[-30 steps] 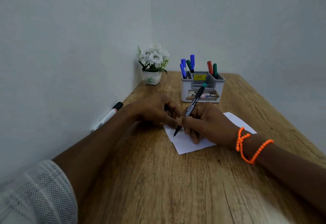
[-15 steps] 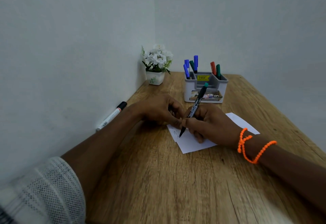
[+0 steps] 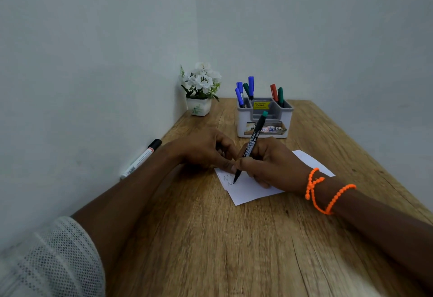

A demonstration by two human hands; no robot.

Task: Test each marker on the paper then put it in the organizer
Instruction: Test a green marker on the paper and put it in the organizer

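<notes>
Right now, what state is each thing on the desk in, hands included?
Green-ended marker: uncapped, tilted, tip on the paper.
Paper: flat on the desk, a few marks near the tip.
Right hand: grips the marker.
Left hand: fingers curled, fingertips on the paper's edge.
Organizer: upright, six capped markers standing in it.
Black-capped marker: capped, lying by the wall.

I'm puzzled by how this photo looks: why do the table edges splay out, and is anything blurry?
Head view: the wide-angle lens stretches the table edges outward; the near sleeve and foreground wood smear soft; the marker, paper and organizer stay sharp. Light is dim and even, without glare.
</notes>
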